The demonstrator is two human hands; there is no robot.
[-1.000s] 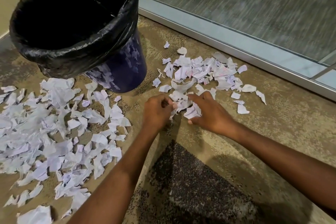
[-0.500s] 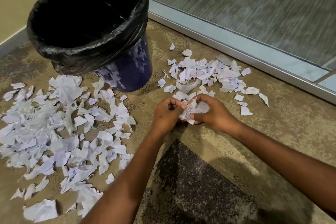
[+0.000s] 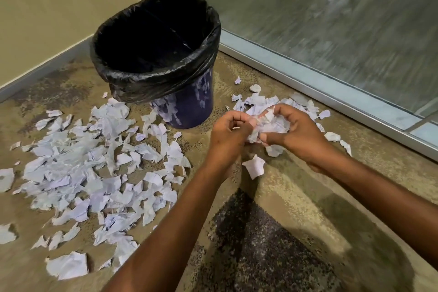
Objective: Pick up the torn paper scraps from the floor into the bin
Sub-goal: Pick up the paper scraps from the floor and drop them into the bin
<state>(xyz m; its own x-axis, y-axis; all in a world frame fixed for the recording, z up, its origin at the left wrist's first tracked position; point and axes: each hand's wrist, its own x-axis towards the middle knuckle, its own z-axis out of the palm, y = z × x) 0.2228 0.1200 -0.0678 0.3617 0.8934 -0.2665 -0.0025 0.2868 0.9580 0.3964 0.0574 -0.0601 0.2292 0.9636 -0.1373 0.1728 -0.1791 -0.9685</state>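
A bunch of scraps (image 3: 272,125) is held up betw. the right hand (image 3: 298,134) & left hand (image 3: 228,134), both curled shut on it, near the bin (image 3: 189,106). Nothing can be seen in the bin yet. Lots of paper is left: big pile (image 3: 94,168) on the floor (image 3: 296,197), small pile (image 3: 260,99) by the glass.

White torn paper scraps (image 3: 94,173) litter the floor around the upright, seemingly empty black-lined bin (image 3: 156,59)

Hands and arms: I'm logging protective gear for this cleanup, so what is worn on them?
Nothing shows: the left hand and right hand are bare, with no gloves, rings, watch or bands visible, and both forearms are uncovered to the frame edge, with no sleeves in view.
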